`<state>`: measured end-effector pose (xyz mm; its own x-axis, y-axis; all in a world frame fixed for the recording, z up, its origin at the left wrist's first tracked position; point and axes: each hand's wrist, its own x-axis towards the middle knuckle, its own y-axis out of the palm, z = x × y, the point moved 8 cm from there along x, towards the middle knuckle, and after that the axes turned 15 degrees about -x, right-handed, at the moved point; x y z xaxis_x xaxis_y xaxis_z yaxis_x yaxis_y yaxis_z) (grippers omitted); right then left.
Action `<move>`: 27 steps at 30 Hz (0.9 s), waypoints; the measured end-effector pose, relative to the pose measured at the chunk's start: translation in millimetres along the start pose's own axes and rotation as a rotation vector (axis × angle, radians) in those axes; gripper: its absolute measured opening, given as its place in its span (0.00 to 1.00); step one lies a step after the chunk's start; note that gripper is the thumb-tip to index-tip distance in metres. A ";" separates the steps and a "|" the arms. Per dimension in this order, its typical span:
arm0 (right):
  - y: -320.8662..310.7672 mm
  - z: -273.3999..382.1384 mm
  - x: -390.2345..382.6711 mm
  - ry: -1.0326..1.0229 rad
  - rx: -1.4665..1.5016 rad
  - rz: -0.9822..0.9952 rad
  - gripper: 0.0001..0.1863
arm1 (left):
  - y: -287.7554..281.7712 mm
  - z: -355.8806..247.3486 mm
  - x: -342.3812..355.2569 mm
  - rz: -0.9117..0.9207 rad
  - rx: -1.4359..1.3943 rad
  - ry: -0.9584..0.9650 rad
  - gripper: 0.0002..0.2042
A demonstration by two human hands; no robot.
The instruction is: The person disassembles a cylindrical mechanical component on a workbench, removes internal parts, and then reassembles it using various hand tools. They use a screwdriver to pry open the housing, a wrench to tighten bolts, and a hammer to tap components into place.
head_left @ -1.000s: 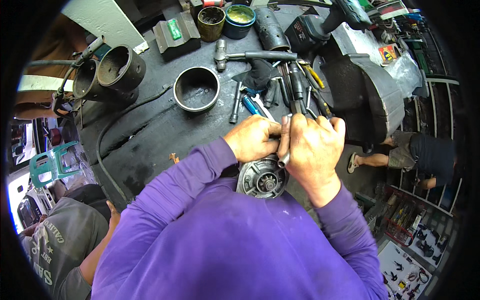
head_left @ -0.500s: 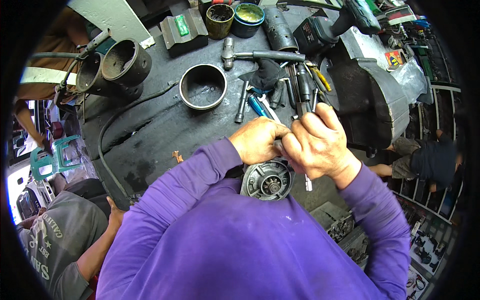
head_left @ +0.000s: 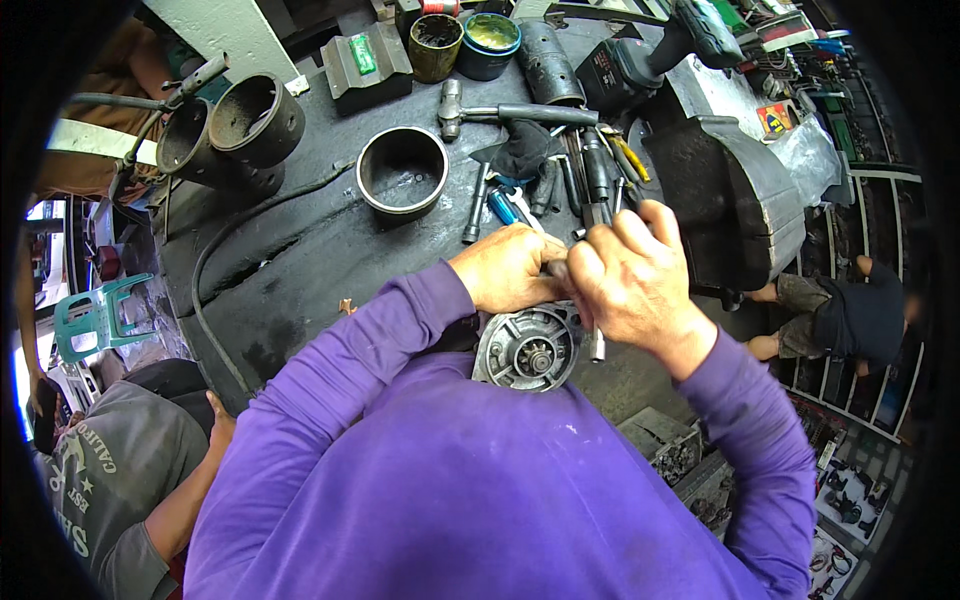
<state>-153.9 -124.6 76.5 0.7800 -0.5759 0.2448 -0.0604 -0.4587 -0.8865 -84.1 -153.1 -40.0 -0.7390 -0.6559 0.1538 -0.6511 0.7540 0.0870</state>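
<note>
A round grey metal starter motor housing [head_left: 528, 352] with a small toothed gear at its centre rests against my front at the bench's near edge. My right hand [head_left: 635, 285] is closed round a slim metal socket wrench [head_left: 598, 346], whose shiny end pokes out below the fist, right of the housing. Just above the housing, my left hand [head_left: 508, 268] is closed with thumb and fingers pinched together against the right fingers. What the left fingers hold is hidden.
On the dark bench [head_left: 290, 250] stand a metal ring [head_left: 403, 172], a hammer [head_left: 520, 112], sockets, screwdrivers and grease tins [head_left: 490, 45]. A black casing [head_left: 720, 205] sits at right, two metal cylinders [head_left: 255, 118] and a cable at left. A seated person [head_left: 140, 460] is at lower left.
My right hand has turned a little, and the wrench's lower end has swung left and up toward the housing. The housing has shifted slightly left and shows more of its face.
</note>
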 end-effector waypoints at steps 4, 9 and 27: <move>-10.3 11.4 5.1 -0.524 0.154 -0.163 0.11 | -1.4 12.9 -0.1 0.004 0.053 -0.123 0.10; -1.3 3.5 11.6 -0.224 0.048 -0.078 0.14 | -1.8 19.6 -2.4 -0.018 0.057 -0.156 0.11; 7.0 1.4 -4.7 0.678 -0.173 0.122 0.15 | -2.8 11.5 -2.9 -0.110 -0.009 0.013 0.10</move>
<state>-157.0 -124.2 68.6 0.2049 -0.8985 0.3882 -0.2648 -0.4327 -0.8618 -82.1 -153.7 -52.1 -0.6606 -0.7345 0.1556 -0.7268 0.6775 0.1127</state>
